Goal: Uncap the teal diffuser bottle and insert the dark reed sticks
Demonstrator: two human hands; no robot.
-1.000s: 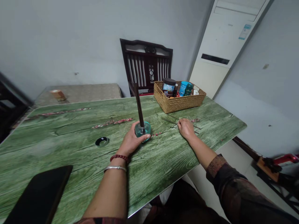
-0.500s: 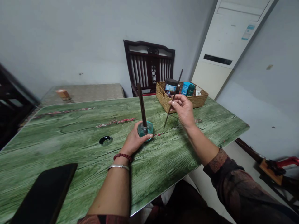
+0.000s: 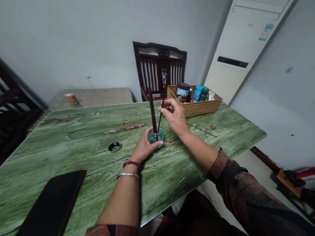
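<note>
My left hand (image 3: 144, 148) is wrapped round a small teal glass bottle (image 3: 156, 136) standing on the green wood-grain table (image 3: 73, 144). A bundle of dark reed sticks (image 3: 152, 109) rises upright from the bottle's neck. My right hand (image 3: 173, 115) pinches one thin dark stick (image 3: 160, 113) just right of the bundle, its lower end at the bottle's mouth. More thin sticks (image 3: 199, 128) lie flat on the table to the right.
A wicker basket (image 3: 197, 106) with jars and bottles stands at the back right of the table. A small black ring cap (image 3: 114, 147) lies left of the bottle. A black phone (image 3: 52, 206) lies at the front left. A dark wooden chair (image 3: 159, 70) stands behind the table.
My right hand picked a stick off the table, lifted it, then carried it left to the bottle's mouth. My left hand kept hold of the bottle.
</note>
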